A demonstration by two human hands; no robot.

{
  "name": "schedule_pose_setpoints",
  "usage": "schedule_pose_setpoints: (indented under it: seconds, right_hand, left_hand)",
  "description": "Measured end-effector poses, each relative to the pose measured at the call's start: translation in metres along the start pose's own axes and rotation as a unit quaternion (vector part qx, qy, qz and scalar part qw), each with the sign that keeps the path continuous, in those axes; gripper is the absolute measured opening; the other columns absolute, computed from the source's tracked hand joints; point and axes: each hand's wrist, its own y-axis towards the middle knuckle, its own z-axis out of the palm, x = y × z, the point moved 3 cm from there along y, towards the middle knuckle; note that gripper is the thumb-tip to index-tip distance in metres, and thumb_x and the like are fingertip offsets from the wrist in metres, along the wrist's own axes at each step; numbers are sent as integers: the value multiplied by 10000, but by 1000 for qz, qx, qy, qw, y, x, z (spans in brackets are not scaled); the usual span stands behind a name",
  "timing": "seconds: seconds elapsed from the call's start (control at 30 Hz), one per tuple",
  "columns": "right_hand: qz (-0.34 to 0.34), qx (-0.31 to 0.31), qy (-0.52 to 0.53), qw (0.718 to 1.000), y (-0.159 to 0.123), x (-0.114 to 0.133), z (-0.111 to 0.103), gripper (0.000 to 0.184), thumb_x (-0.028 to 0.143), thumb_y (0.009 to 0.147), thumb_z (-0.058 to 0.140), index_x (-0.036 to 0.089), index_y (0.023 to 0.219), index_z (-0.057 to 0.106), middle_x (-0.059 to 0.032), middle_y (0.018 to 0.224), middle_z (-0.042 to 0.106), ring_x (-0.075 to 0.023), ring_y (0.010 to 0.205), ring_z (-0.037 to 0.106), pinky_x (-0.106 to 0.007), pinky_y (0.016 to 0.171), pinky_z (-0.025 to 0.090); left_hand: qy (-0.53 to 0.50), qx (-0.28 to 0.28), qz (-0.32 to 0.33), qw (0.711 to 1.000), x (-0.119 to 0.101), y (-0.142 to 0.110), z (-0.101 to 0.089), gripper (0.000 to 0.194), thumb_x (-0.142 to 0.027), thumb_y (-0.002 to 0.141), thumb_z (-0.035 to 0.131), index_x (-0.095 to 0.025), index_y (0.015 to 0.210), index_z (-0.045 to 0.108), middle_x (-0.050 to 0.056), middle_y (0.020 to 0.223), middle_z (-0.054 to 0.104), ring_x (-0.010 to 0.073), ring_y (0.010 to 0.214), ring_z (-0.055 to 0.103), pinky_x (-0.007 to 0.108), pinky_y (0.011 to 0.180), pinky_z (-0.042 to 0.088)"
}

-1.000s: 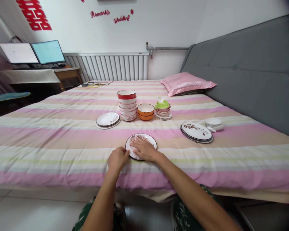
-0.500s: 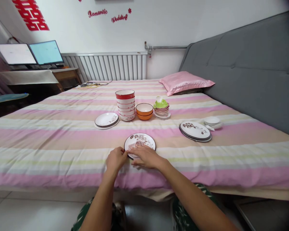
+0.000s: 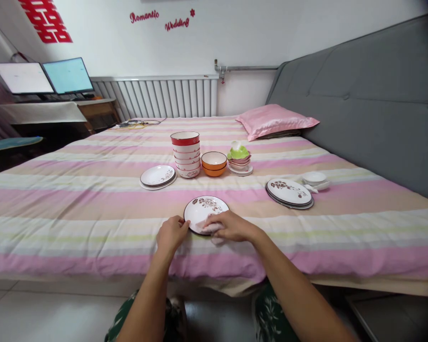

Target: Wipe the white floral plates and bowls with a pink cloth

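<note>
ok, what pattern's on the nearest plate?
Nearest plate: brown flowers on white, dark rim; best in head view.

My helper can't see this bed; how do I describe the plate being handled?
Find the striped bed, then the red-topped bowl stack. In front lies a round white plate with brown flowers, left hand at its rim, right hand holding a pale cloth on it. Unlike the flowered plates stacked to either side, it is nearest the bed's near edge.

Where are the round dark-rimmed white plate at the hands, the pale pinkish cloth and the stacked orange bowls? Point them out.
Plate [image 3: 200, 214]: head view, white face below the flowers.
Cloth [image 3: 213, 229]: head view, bunched visible part.
Orange bowls [image 3: 214, 167]: head view, upper bowl's outer wall.
</note>
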Motion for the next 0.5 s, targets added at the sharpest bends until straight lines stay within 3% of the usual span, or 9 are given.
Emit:
schedule_pose_setpoints:
  seconds: [0.13, 0.23, 0.3, 0.37, 0.43, 0.5]
  right_hand:
    - [20, -118, 118, 986, 1, -7, -13, 322, 144, 694, 630, 192, 1010, 670, -37, 1027, 673, -220, 991, 598, -333, 884, 433]
    - [19, -186, 265, 946, 3, -8, -15, 373, 218, 689, 688, 212, 1058, 633, -28, 1094, 643, -202, 1031, 579, -327, 918, 424]
    - [23, -190, 391, 900, 5, -7, -11, 424, 241, 681, 716, 231, 1091, 606, -16, 1090, 639, -171, 1000, 591, -293, 890, 447]
    - [31, -173, 509, 843, 7, -5, -6, 435, 241, 677, 729, 241, 1089, 592, -5, 1043, 648, -141, 927, 613, -264, 848, 473]
    - [41, -148, 599, 786, 9, -3, 0, 371, 253, 691, 715, 238, 1041, 592, 9, 947, 654, -123, 811, 624, -269, 793, 505]
    - [53, -136, 659, 738, 12, -3, 6, 279, 273, 711, 682, 234, 970, 586, 20, 866, 647, -123, 737, 619, -297, 751, 526]
  left_hand:
    - [-29, -25, -15, 999, -1, -2, -2, 215, -402, 733, 553, -216, 742, 659, 114, 811, 712, 297, 799, 645, 335, 645, 395]
    - [-62, -71, -41, 995, 1, -3, -7, 255, -418, 715, 575, -195, 789, 673, 155, 813, 701, 361, 851, 630, 417, 703, 409]
    - [-102, -105, -43, 988, 0, -4, -10, 319, -433, 720, 570, -167, 862, 676, 180, 834, 692, 387, 894, 614, 473, 752, 406]
    - [-166, -123, -12, 978, -4, -4, -12, 384, -446, 733, 561, -148, 951, 665, 177, 900, 690, 353, 916, 615, 465, 801, 417]
    - [-237, -118, 38, 963, -11, -5, -12, 438, -459, 754, 538, -149, 1045, 641, 146, 995, 689, 280, 926, 626, 392, 819, 449]
    - [-351, -73, 90, 929, -21, -8, -10, 462, -467, 777, 511, -166, 1111, 617, 107, 1071, 681, 222, 947, 630, 317, 807, 476]
